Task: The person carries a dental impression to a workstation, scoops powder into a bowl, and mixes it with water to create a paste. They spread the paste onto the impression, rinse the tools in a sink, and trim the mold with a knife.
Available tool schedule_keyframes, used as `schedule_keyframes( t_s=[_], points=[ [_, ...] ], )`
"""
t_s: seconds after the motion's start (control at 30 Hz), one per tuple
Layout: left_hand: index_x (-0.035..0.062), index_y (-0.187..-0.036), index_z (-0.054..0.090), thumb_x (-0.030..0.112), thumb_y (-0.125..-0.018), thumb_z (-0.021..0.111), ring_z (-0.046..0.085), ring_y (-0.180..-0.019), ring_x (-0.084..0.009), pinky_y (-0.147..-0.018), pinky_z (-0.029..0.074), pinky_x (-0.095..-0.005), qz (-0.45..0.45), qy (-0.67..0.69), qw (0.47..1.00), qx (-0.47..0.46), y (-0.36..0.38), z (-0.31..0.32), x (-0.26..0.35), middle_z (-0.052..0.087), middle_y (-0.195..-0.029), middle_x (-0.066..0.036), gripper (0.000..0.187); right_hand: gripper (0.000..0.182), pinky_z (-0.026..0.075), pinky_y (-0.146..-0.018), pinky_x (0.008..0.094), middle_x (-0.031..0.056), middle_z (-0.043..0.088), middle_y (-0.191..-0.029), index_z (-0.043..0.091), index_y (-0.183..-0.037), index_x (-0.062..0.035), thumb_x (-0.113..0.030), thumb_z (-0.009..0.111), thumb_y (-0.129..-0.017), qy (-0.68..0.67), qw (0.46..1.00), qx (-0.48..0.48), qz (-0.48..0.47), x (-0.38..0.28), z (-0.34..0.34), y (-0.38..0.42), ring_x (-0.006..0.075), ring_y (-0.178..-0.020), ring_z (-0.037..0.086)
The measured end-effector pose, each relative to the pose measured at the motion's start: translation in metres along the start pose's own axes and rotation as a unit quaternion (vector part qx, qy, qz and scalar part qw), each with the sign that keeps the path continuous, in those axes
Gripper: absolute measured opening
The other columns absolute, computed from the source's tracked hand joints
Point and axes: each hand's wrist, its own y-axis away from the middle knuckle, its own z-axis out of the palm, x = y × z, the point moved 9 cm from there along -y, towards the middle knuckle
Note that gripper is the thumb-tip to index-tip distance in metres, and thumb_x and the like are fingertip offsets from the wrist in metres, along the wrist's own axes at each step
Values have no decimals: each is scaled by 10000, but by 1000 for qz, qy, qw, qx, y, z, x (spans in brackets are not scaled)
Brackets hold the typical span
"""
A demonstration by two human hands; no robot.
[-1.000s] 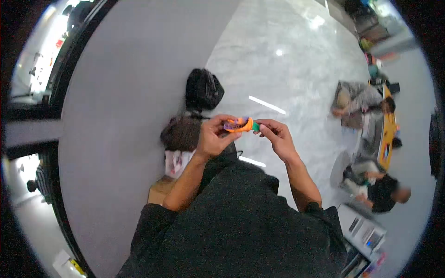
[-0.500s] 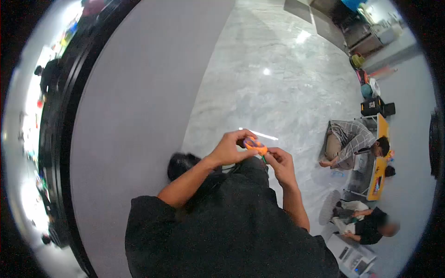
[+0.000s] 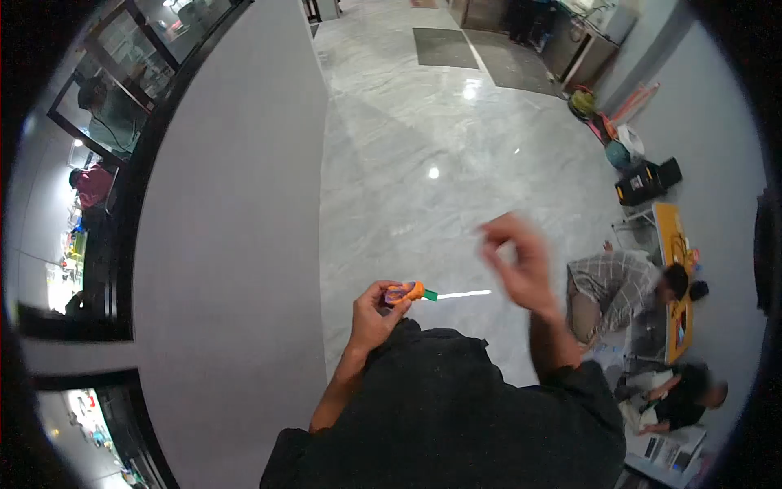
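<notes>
My left hand [image 3: 375, 319] grips a small orange and purple object [image 3: 402, 293], with fingers and thumb closed around its left part. A short green piece [image 3: 429, 296] sticks out from the object's right end. What kind of thing it is I cannot make out. My right hand [image 3: 521, 257] is up in the air to the right, apart from the object. Motion smears its fingers, so whether anything is in them cannot be seen.
A grey wall [image 3: 232, 244] runs along my left, with dark-framed windows beyond it. On the right, a person in a checked shirt [image 3: 615, 289] sits by a yellow table [image 3: 672, 236]. Below, another person [image 3: 684, 395] sits near a laptop [image 3: 656, 447]. A black toolbox [image 3: 642, 186] stands farther ahead.
My right hand has come away from the orange and purple object and swung up to the right. My left hand, holding it, appears lower and farther left. The view has turned.
</notes>
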Motion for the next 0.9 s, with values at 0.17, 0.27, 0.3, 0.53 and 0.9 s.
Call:
schedule_keyframes(
  t_s=[0.17, 0.27, 0.3, 0.53, 0.9],
  points=[
    [0, -1092, 619, 94, -845, 754, 668, -897, -127, -813, 539, -268, 19, 7, 999, 28, -163, -41, 9, 700, -1001, -80, 296, 283, 463, -719, 324, 115, 611, -958, 601, -1115, -3, -81, 670, -852, 171, 886, 65, -427, -167, -86, -146, 190, -796, 583],
    [11, -1090, 632, 101, -850, 747, 669, -882, -117, -807, 540, -271, 3, -10, 1000, 11, -275, -48, 0, 705, -979, -67, 281, 316, 455, -757, 336, 121, 592, -1005, 565, -1149, -12, -97, 659, -860, 239, 846, 28, -477, -144, -86, -237, 199, -838, 577],
    [11, -1088, 634, 98, -852, 744, 669, -878, -115, -805, 541, -272, 11, -15, 1000, 7, -319, -48, 3, 706, -975, -64, 274, 327, 452, -770, 339, 124, 586, -1021, 553, -1161, -16, -102, 656, -862, 256, 840, 22, -477, -132, -88, -267, 202, -852, 575],
    [28, -1096, 624, 152, -845, 775, 643, -924, -109, -844, 539, -295, 66, -63, 987, -132, -602, 4, 81, 695, -1014, -50, 318, 409, 433, -858, 365, 140, 543, -1130, 470, -1241, -37, -139, 631, -880, 371, 832, 6, -413, -25, -137, -466, 221, -950, 560],
    [35, -1097, 647, 188, -815, 791, 636, -917, -118, -835, 525, -297, 65, -56, 982, -166, -880, 80, 94, 691, -989, -56, 352, 540, 403, -997, 406, 164, 475, -1302, 339, -1368, -70, -197, 592, -908, 176, 855, -7, -489, 152, -256, -691, 252, -1104, 537]
  ],
)
